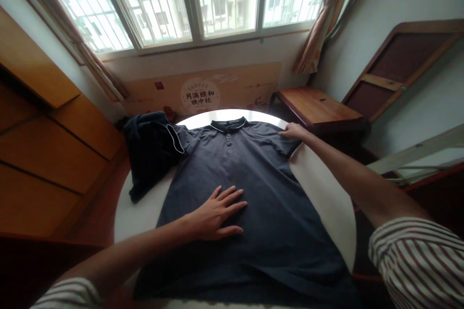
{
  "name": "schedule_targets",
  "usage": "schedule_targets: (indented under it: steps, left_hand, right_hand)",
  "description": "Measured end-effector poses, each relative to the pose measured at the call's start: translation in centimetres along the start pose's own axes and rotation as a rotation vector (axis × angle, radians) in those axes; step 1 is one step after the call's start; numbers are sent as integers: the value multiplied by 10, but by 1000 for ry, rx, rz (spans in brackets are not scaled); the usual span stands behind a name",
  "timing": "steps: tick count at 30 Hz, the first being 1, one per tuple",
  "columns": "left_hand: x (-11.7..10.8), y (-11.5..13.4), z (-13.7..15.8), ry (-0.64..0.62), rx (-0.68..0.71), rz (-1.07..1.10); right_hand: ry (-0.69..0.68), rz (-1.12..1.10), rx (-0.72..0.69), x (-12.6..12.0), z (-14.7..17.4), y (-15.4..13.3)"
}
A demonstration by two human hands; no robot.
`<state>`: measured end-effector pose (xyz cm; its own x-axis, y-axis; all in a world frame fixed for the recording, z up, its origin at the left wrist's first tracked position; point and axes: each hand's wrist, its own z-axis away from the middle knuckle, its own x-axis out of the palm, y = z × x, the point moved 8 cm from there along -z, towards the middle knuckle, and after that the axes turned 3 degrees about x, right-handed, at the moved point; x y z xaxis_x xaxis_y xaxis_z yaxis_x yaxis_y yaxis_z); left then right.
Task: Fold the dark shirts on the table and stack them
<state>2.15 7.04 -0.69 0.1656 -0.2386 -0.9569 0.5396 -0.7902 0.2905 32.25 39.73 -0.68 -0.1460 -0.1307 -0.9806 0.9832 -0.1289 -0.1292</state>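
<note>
A dark grey polo shirt (232, 169) lies spread face up on a round white table, its collar (229, 125) at the far side and its hem towards me. Flat on the middle of the shirt rests my left hand (219, 212), fingers spread. My right hand (293, 131) is at the shirt's right sleeve (286, 144), with its fingers closed on the fabric near the shoulder. Several creases run across the chest and near the hem. The left sleeve partly meets a heap of dark clothing (150, 149) with a white-edged trim.
The white table (326, 193) shows around the shirt. A wooden side table (319, 106) stands beyond it on the right, near a wood-framed panel (402, 63) leaning on the wall. Orange-brown cabinets (54, 154) are on the left; a printed banner (239, 87) hangs below the windows.
</note>
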Motion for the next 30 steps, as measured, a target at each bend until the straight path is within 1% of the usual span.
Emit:
schedule_targets:
  steps: [3, 7, 9, 10, 11, 12, 13, 15, 16, 18, 19, 20, 21, 22, 24, 27, 30]
  left_hand:
    - [8, -2, 3, -30, -30, 39]
    - [10, -2, 6, -37, -51, 55]
    - [12, 6, 13, -24, -61, 61]
    - [14, 12, 19, -19, -54, 67]
    - [16, 21, 26, -18, -39, 73]
    - [18, 31, 35, -15, -19, 76]
    - [20, 42, 44, -11, 5, 76]
    - [20, 62, 64, 18, 31, 60]
    - [18, 70, 73, 41, 24, 44]
    - [13, 80, 88, 80, -16, 5]
    - [10, 82, 94, 89, -39, -13]
    - [8, 84, 99, 91, -57, -27]
    - [7, 85, 103, 80, -69, -36]
    - [7, 85, 105, 59, -81, -44]
    - [10, 83, 109, 5, -124, -62]
    - [20, 74, 115, -55, -216, -79]
    - [26, 63, 124, -31, -291, -73]
  right_hand:
    - [94, -23, 10, -13, 2, 1]
    - [315, -23, 46, -41, 17, -2]
    - [395, 7, -10, -51, 39, -15]
    - [400, 23, -81, -51, 56, -26]
    - [388, 34, -183, -48, 78, -39]
    - [354, 36, -317, -41, 106, -54]
    - [310, 17, -458, -32, 141, -67]
    - [228, -42, -715, -11, 224, -86]
    - [179, -68, -808, 1, 267, -90]
    - [107, -120, -937, 25, 345, -93]
    - [72, -140, -999, 37, 379, -93]
    - [78, -158, -1038, 46, 406, -91]
    - [118, -167, -1055, 52, 427, -89]
    - [162, -169, -1061, 58, 440, -85]
    - [262, -157, -1045, 66, 452, -76]
    - [347, -103, -1027, 72, 448, -60]
    - [423, -34, -1005, 67, 440, -36]
